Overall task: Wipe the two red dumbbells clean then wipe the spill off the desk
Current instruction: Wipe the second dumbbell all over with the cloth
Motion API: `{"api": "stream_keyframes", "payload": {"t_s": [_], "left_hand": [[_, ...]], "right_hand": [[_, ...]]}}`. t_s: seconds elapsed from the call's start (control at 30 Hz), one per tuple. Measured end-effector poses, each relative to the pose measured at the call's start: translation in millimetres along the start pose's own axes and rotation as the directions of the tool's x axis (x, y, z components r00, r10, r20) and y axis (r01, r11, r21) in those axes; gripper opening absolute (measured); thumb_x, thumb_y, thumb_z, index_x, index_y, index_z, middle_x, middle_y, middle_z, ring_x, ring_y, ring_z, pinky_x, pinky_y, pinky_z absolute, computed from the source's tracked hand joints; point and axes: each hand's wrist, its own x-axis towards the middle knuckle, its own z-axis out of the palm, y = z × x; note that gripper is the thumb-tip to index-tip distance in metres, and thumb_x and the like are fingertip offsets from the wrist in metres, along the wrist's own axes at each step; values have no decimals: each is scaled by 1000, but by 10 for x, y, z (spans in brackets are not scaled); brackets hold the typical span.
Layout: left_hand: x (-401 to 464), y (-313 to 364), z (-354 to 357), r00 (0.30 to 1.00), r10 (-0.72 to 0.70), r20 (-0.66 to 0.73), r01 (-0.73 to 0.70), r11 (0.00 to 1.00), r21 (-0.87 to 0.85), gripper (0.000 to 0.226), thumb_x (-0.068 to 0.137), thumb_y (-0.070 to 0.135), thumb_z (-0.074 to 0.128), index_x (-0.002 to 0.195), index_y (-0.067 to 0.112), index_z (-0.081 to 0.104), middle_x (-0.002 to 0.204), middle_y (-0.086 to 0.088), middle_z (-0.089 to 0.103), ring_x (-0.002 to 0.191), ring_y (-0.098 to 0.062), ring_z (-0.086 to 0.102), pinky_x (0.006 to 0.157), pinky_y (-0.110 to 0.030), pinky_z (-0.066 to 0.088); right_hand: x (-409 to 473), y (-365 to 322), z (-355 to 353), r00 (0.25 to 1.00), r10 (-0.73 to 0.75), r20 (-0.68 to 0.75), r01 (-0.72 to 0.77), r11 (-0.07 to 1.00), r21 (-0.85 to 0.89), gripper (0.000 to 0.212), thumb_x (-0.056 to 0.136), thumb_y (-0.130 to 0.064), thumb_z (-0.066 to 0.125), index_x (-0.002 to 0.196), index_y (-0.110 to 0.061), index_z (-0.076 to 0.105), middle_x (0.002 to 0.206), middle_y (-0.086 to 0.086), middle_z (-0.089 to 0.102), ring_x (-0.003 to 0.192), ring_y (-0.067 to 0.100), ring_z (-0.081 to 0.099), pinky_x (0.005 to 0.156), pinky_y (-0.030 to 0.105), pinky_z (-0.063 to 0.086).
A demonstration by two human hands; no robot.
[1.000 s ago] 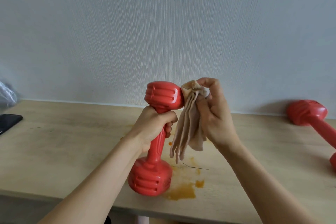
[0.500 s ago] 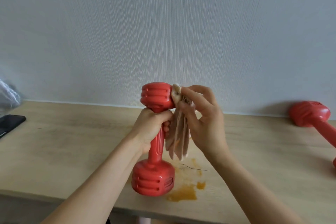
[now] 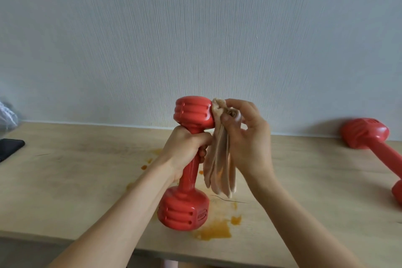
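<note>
the left hand is curled tight round the handle of a red dumbbell, gripping it just under the upper head and holding it nearly upright, with the lower head down over the near part of the worktop; whether that head touches the surface cannot be told. the right hand pinches a bunched beige cloth between thumb and fingers and presses its gathered top against the right side of the dumbbell's upper head, while the rest of the cloth hangs in loose folds beside the handle. two red dumbbells are in view: the held one and a second dumbbell lying on its side at the far right of the worktop, well apart from the hands. an orange spill lies on the worktop just beside the lower head, with smaller orange spots scattered around it. one dark phone lies at the left edge.
</note>
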Motion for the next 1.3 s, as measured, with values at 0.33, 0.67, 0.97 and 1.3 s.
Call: {"api": "stream_keyframes", "payload": {"t_s": [0.33, 0.67, 0.97, 1.3], "left_hand": [[-62, 32, 52, 996, 41, 82, -44, 998, 34, 16, 55, 7, 54, 42, 15, 48, 42, -4, 39, 39, -16, 37, 46, -26, 31], [-57, 23, 53, 991, 81, 103, -86, 995, 43, 30, 68, -5, 52, 45, 10, 41, 43, -5, 35, 38, -13, 35, 43, -20, 30], [-92, 68, -74, 970, 135, 204, -141, 990, 19, 13, 61, 16, 82, 67, 17, 69, 60, -1, 64, 58, -14, 61, 60, -29, 51], [-43, -130, -100, 955, 248, -160, -193, 935, 298, 11, 87, 20, 59, 84, 11, 64, 60, 2, 64, 56, -13, 63, 62, -34, 51]], "right_hand": [[-31, 8, -2, 998, -40, 48, 37, 997, 73, 16, 90, -19, 51, 95, -33, 56, 103, -4, 56, 100, 19, 54, 91, 31, 43], [74, 97, -117, 959, 187, 211, -277, 770, 576, 9, 95, -16, 47, 98, -15, 55, 85, -4, 65, 79, 11, 59, 78, 30, 48], [86, 109, -187, 882, 283, 376, -470, 560, 682, 15, 92, -17, 45, 98, -13, 58, 91, 7, 63, 78, 21, 63, 67, 37, 55], [-53, 26, 40, 983, -156, 94, 161, 986, -47, 19, 88, -20, 62, 107, -23, 60, 109, 1, 56, 99, 3, 56, 83, 15, 44]]}}
